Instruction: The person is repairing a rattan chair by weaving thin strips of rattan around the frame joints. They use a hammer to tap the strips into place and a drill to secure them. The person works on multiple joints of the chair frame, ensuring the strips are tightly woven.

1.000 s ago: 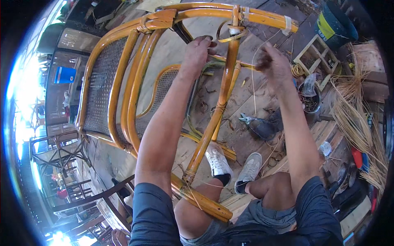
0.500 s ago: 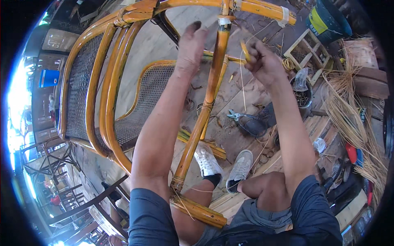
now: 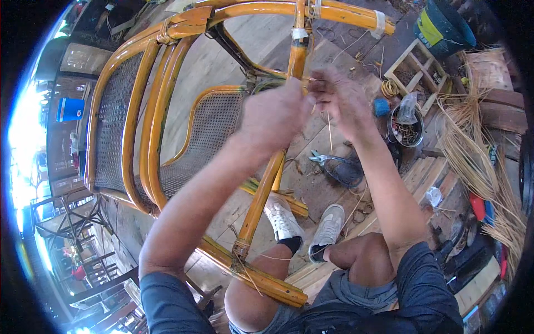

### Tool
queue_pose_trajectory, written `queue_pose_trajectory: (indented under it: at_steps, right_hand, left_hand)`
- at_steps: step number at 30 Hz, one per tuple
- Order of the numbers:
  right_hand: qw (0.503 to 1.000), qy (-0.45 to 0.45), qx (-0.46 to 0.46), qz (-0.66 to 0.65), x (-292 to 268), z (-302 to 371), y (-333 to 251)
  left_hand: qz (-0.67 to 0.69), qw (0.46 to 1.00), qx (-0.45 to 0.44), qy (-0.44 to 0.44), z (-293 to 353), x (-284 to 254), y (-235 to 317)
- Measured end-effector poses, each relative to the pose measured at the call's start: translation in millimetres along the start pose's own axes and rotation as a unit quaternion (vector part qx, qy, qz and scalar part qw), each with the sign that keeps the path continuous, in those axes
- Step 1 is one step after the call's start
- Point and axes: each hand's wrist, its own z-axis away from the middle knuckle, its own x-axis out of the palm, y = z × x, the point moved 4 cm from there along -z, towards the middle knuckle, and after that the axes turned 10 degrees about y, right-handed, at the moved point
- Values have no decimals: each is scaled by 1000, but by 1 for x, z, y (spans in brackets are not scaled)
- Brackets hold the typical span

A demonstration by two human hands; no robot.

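An orange-brown rattan chair frame [image 3: 150, 122] with woven cane panels lies on its side before me. Its upright strut [image 3: 297, 58] runs down between my arms. My left hand [image 3: 278, 114] is closed at this strut, its fingers hidden by its back and blurred. Close on the right, my right hand [image 3: 345, 106] has its curled, motion-smeared fingers meeting the left ones beside the strut. What they pinch cannot be made out. A thin pale cane strand [image 3: 330, 136] hangs just below the right hand. White tape [image 3: 299, 34] wraps the strut above both hands.
Pliers [image 3: 319, 157] lie on the wooden floor near my shoes [image 3: 328, 222]. To the right are a metal bowl of small pieces [image 3: 408, 133], a wooden divided box [image 3: 414, 69], a dark bucket [image 3: 450, 36] and bundled cane strands [image 3: 470, 161]. A lower rattan pole [image 3: 267, 284] crosses my leg.
My left hand has moved down and right to the strut. The right hand has moved left and slightly down to meet it; the short yellow piece it pinched no longer shows.
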Motion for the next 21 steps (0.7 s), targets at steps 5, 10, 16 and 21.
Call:
queue_pose_trajectory:
  at_steps: [5,10,16,21]
  right_hand:
    - [992,-75,58,-82,0,-17,-21]
    - [976,-28,196,-91,-52,-89,7]
    - [925,-263,231,149,49,-66,91]
    - [958,-184,220,-20,35,-60,119]
  left_hand:
    - [-87,944,228,222,33,6,52]
    - [71,937,216,266,-15,-7,4]
    - [169,968,92,163,-81,15,-68]
    - [162,985,-9,59,-62,2,-62]
